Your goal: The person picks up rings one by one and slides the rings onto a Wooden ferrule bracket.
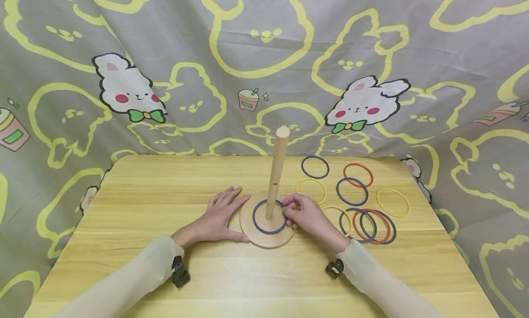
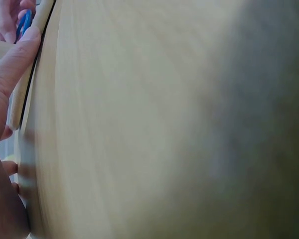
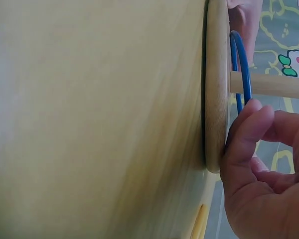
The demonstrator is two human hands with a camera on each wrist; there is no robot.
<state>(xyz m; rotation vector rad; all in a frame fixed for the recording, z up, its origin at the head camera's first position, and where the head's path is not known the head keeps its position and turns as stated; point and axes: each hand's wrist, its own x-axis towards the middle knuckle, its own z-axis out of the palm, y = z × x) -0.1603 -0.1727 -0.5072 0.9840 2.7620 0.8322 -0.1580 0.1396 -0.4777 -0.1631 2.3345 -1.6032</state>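
A round wooden base (image 1: 248,224) with an upright wooden post (image 1: 278,171) stands at the middle of the table. One blue ring (image 1: 257,222) encircles the post, low over the base. My right hand (image 1: 306,214) pinches that ring at its right side between thumb and fingers; the right wrist view shows the blue ring (image 3: 245,69) slightly above the wooden base (image 3: 217,89). With fingers spread, my left hand (image 1: 216,217) rests at the left edge of the base. In the left wrist view, the left thumb (image 2: 20,57) touches the base's rim.
Right of the base lie several loose rings: a blue ring (image 1: 303,170) at the back, a red ring (image 1: 372,175), a yellow ring (image 1: 407,205), and an overlapping red and blue group nearer the front. A patterned cloth (image 1: 264,56) hangs behind the wooden table (image 1: 165,180).
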